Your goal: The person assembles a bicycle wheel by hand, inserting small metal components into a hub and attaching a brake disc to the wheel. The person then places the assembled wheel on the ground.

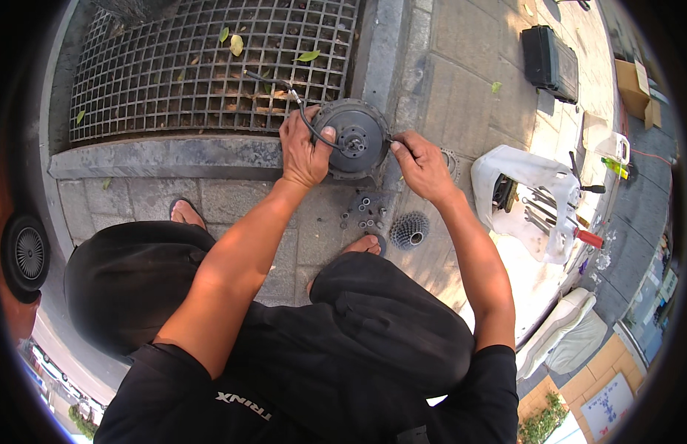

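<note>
A round dark grey wheel hub motor (pixel 367 124) rests by the corner of the stone kerb, its flat face and central axle turned up. My left hand (pixel 305 154) grips its left side, thumb on the face near the black cable (pixel 302 112) that loops out from the axle and over the grate. At the motor's right rim, my right hand (pixel 419 164) pinches a small dark thing between thumb and forefinger; what it is I cannot make out. Several nuts and washers (pixel 365 214) lie below the motor, beside a bicycle cassette (pixel 411 230) with stacked toothed rings.
A metal grate (pixel 203 74) inside the kerb (pixel 173 157) fills the upper left. To the right stands a white plastic tray (pixel 499 172) with wrenches and a red-handled tool (pixel 589 238). Beyond it are a black case (pixel 550 63) and a cardboard box (pixel 632 85). My feet flank the parts.
</note>
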A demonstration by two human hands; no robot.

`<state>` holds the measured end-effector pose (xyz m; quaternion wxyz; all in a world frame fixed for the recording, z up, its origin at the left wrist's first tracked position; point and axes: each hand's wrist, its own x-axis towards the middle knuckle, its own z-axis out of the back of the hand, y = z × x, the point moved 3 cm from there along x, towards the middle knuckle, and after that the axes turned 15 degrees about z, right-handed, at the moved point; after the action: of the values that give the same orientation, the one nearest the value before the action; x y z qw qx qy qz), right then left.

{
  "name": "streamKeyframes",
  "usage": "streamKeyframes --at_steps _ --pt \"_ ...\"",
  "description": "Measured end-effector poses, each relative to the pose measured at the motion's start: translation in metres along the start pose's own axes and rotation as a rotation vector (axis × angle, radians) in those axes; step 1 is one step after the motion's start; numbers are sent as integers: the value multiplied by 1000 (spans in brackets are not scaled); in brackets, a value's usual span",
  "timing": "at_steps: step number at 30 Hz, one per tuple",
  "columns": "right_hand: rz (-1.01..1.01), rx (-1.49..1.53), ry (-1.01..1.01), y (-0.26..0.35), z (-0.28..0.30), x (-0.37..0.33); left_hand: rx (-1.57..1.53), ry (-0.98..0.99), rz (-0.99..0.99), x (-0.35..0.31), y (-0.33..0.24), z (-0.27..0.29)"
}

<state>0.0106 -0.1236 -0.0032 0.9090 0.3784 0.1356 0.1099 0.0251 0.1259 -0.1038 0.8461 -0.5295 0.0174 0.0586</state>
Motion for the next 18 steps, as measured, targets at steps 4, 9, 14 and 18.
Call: streamKeyframes --at_steps 4,9,14,18 --pt "7 35 3 0 3 0 -5 0 -12 1 -3 1" --pt "-13 75 5 -4 3 1 -15 27 3 2 -4 2" --pt "21 83 -4 -6 5 3 -17 25 5 2 -8 4" --pt "159 -53 69 -7 12 8 -26 30 9 2 -8 3"
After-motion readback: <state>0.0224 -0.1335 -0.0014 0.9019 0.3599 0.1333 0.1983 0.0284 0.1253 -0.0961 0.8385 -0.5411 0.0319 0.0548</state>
